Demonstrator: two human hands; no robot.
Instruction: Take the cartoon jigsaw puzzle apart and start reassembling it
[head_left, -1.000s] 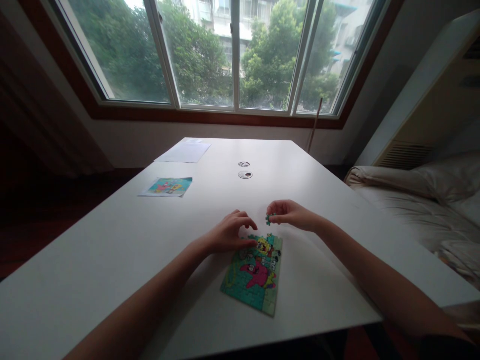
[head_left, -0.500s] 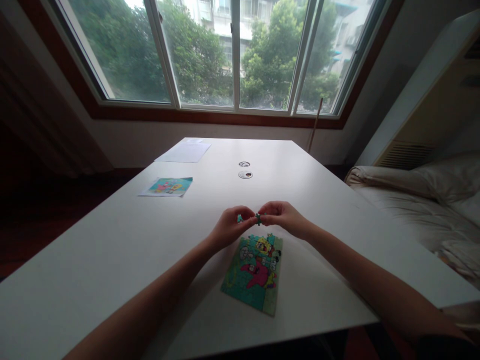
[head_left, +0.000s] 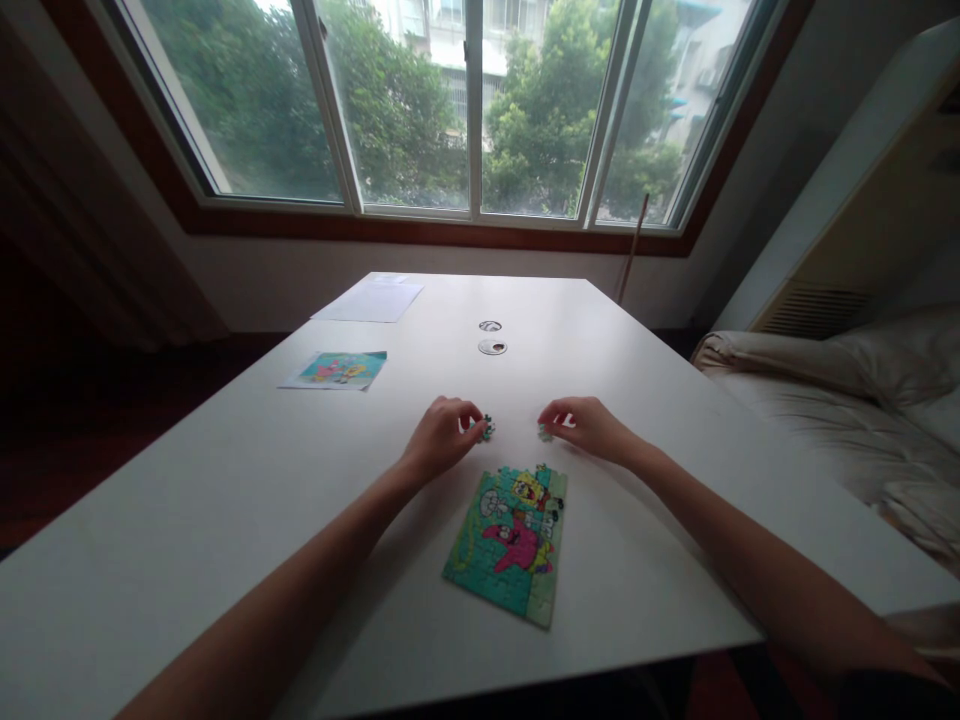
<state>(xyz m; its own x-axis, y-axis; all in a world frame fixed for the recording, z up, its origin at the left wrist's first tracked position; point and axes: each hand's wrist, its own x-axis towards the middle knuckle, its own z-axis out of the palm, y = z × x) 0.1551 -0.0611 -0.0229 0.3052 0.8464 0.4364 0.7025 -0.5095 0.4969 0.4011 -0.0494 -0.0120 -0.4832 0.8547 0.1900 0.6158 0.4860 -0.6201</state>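
Between the bent fingers and thumb of my left hand (head_left: pixel 444 436) is a small green puzzle piece (head_left: pixel 487 428). My right hand (head_left: pixel 585 426), a short way to the right, pinches a pale green puzzle piece (head_left: pixel 545 433) low over the table. A gap separates the two hands. Just below them on the table lies a cartoon jigsaw puzzle (head_left: pixel 510 550), largely joined, with teal, pink and yellow figures and a jagged far edge.
The white table (head_left: pixel 360 440) runs back toward the window. A printed cartoon picture (head_left: pixel 337 370) and a white sheet (head_left: pixel 375 300) lie at its left. Two round stickers or discs (head_left: pixel 492 347) sit near the middle. A sofa (head_left: pixel 825 390) stands to the right.
My hands were together over the puzzle's far edge, fingers meeting at a piece. Now they are apart, left hand to the left and right hand to the right, each with a piece.
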